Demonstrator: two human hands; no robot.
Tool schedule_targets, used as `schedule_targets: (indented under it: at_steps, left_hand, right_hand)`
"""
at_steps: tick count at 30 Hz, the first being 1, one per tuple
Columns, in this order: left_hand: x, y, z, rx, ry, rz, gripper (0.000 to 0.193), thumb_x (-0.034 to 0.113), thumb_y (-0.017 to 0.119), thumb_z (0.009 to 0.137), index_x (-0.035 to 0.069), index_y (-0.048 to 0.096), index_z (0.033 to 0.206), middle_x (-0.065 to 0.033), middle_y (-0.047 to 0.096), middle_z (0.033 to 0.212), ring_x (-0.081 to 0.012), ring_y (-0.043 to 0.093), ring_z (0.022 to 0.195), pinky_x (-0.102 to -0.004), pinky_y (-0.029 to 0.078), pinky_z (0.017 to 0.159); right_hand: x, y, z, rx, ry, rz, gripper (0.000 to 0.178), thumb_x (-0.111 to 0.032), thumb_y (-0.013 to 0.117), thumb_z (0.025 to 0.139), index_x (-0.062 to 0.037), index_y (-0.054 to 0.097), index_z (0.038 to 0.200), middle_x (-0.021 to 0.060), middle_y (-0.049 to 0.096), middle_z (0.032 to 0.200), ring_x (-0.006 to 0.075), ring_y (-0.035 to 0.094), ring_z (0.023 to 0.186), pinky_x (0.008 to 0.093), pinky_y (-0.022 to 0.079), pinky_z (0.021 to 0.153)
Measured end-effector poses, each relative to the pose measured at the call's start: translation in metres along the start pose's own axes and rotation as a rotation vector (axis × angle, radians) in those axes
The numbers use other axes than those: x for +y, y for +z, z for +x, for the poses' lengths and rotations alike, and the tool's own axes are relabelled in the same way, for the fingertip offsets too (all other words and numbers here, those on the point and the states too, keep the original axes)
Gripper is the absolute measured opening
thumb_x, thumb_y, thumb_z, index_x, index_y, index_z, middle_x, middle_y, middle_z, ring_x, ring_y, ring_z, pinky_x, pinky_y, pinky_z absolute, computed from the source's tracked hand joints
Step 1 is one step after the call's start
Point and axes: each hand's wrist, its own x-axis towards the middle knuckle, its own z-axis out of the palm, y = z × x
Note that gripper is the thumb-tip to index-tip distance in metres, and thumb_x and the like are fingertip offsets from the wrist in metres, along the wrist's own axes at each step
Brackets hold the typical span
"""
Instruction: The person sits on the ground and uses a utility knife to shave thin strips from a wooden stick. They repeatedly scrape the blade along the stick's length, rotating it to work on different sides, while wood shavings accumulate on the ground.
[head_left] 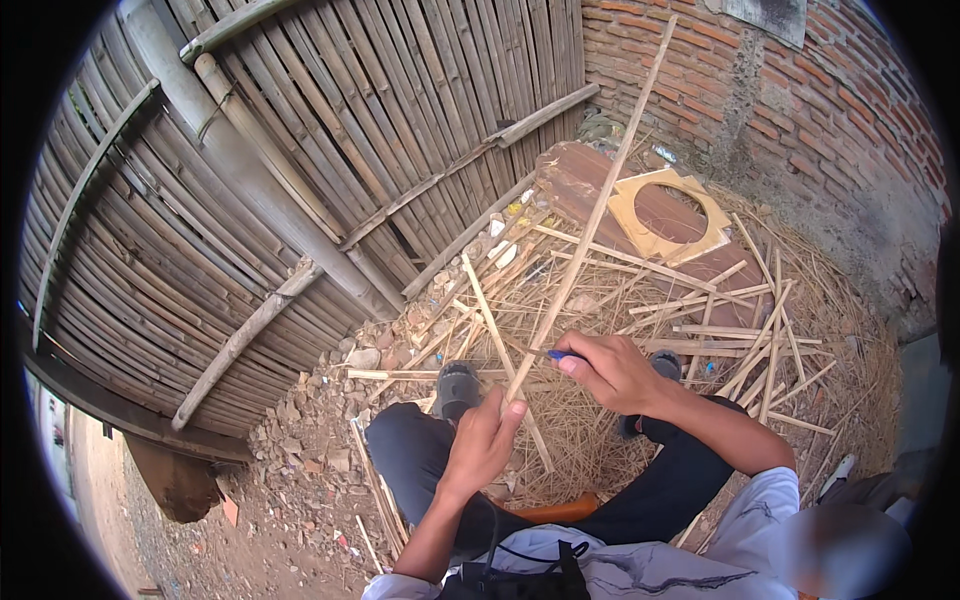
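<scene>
A long, pale split-bamboo strip (601,205) slants up from my lap toward the brick wall. My left hand (478,450) is closed around its lower end, between my knees. My right hand (618,375) grips a knife (563,355) with a blue handle. The knife's thin blade points left and crosses the strip just above my left hand; whether it cuts into the wood is too small to tell. Thin shavings and straw (570,440) cover the ground between my feet. Another bamboo strip (488,310) lies beneath, partly hidden by the held one.
Several cut strips (765,350) lie in a loose pile to the right. A cardboard piece with a round hole (725,228) rests on a brown board (580,170). A bamboo-slat fence (430,120) rises at left, a brick wall (850,120) at right. Rubble (310,440) lies beside my left leg.
</scene>
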Motion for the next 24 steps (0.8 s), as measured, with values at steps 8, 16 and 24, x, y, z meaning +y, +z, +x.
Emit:
schedule_targets:
  at_steps: [8, 16, 24]
  left_hand:
    - [0.017, 0.006, 0.005, 0.125, 0.036, 0.107, 0.038, 0.029, 0.063, 0.113, -0.007, 0.053, 0.117, -0.0311, 0.066, 0.074, -0.0547, 0.069, 0.074, -0.0559, 0.049, 0.060]
    - [0.018, 0.016, 0.007, 0.191, 0.068, 0.138, 0.042, 0.033, 0.063, 0.113, -0.007, 0.053, 0.117, -0.0310, 0.066, 0.071, -0.0548, 0.069, 0.071, -0.0577, 0.049, 0.059]
    - [0.018, 0.019, 0.009, 0.264, 0.119, 0.205, 0.030, 0.026, 0.058, 0.115, -0.002, 0.053, 0.107, -0.0302, 0.062, 0.067, -0.0554, 0.065, 0.066, -0.0602, 0.046, 0.056]
  right_hand:
    - [-0.011, 0.021, 0.000, 0.164, -0.215, -0.201, 0.026, -0.031, 0.075, 0.102, -0.0062, 0.073, 0.110, 0.0098, 0.075, 0.087, 0.0309, 0.074, 0.069, 0.0402, 0.056, 0.058]
    - [-0.012, 0.025, 0.000, 0.232, -0.262, -0.173, 0.025, -0.024, 0.083, 0.094, -0.0058, 0.076, 0.110, 0.0095, 0.076, 0.088, 0.0292, 0.075, 0.069, 0.0383, 0.058, 0.058]
    - [-0.013, 0.020, -0.003, 0.260, -0.199, -0.200, 0.026, -0.027, 0.085, 0.093, -0.0057, 0.078, 0.107, 0.0094, 0.077, 0.086, 0.0285, 0.075, 0.068, 0.0380, 0.058, 0.058]
